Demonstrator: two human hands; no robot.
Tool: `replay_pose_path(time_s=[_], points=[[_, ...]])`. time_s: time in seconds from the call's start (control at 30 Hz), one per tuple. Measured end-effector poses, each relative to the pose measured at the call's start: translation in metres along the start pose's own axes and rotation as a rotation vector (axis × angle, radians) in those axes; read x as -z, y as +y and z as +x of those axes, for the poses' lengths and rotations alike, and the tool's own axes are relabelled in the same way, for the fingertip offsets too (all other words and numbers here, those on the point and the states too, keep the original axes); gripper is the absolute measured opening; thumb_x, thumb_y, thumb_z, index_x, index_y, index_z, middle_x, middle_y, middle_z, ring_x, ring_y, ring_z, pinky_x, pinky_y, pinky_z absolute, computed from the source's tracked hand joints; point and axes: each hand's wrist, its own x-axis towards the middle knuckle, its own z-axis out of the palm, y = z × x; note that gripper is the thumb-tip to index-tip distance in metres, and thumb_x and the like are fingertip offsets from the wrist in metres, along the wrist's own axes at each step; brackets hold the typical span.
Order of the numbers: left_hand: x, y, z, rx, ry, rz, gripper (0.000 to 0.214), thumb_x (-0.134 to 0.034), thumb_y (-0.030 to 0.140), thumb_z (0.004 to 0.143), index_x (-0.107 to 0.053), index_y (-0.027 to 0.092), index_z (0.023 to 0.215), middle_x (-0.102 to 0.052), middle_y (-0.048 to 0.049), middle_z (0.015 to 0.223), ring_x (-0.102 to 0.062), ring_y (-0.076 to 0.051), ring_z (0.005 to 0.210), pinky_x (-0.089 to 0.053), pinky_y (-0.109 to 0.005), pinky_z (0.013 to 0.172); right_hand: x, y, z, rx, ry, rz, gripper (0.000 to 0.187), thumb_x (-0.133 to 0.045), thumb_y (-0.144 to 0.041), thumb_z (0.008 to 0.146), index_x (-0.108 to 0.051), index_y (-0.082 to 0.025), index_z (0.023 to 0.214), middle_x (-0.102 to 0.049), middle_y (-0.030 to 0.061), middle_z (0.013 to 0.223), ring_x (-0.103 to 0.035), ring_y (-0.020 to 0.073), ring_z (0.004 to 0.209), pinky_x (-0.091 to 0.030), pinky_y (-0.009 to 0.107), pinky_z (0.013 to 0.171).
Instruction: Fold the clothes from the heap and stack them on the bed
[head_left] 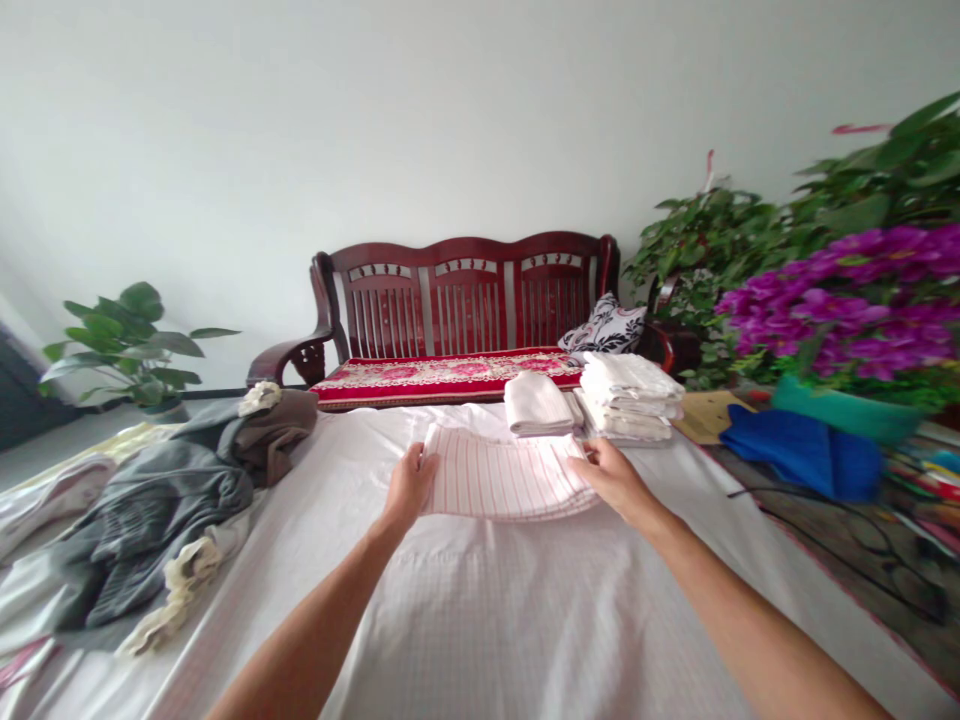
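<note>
Both hands rest on a folded striped cloth (504, 477) on the bed (480, 620). The left hand (407, 487) grips its left edge, fingers together; the right hand (613, 475) pinches its right edge. Folded towels (628, 396) lie just beyond.

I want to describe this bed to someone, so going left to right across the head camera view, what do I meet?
In order: heap of grey and brown clothes → left hand → striped cloth, held at both edges → right hand → blue cloth.
</note>
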Motion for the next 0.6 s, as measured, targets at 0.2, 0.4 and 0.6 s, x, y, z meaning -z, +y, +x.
replay_pose_path(time_s=[0.2, 0.4, 0.6], points=[[0.052, -0.054, 0.002, 0.034, 0.032, 0.104, 0.024, -0.050, 0.033, 0.087, -0.062, 0.018, 0.102, -0.065, 0.0005, 0.073, -0.061, -0.017, 0.068, -0.037, -0.024, 0.058, -0.065, -0.039, -0.007, -0.014, -0.139, -0.115, 0.035, -0.062, -0.043, 0.078, -0.056, -0.020, 0.105, -0.072, 0.0044, 0.088, -0.069, 0.0211, 0.082, -0.048, 0.029, 0.071], [0.064, -0.069, -0.013, 0.064, 0.017, 0.400, 0.044, -0.053, 0.030, 0.090, -0.055, 0.018, 0.132, -0.071, -0.0100, 0.106, -0.068, -0.025, 0.088, -0.048, -0.033, 0.071, -0.067, -0.044, -0.022, -0.056, -0.207, -0.437, 0.040, -0.062, -0.046, 0.084, -0.057, -0.020, 0.115, -0.073, 0.0079, 0.095, -0.069, 0.0257, 0.086, -0.047, 0.033, 0.072], [0.041, -0.034, -0.024, -0.386, 0.002, 0.641, 0.044, -0.043, 0.028, 0.099, -0.051, 0.017, 0.141, -0.056, -0.0131, 0.144, -0.049, -0.028, 0.135, -0.037, -0.042, 0.113, -0.076, -0.090, -0.034, 0.391, -0.099, -0.725, 0.036, -0.041, -0.028, 0.098, -0.059, -0.016, 0.128, -0.066, 0.0144, 0.128, -0.059, 0.0252, 0.121, -0.043, 0.036, 0.101]])
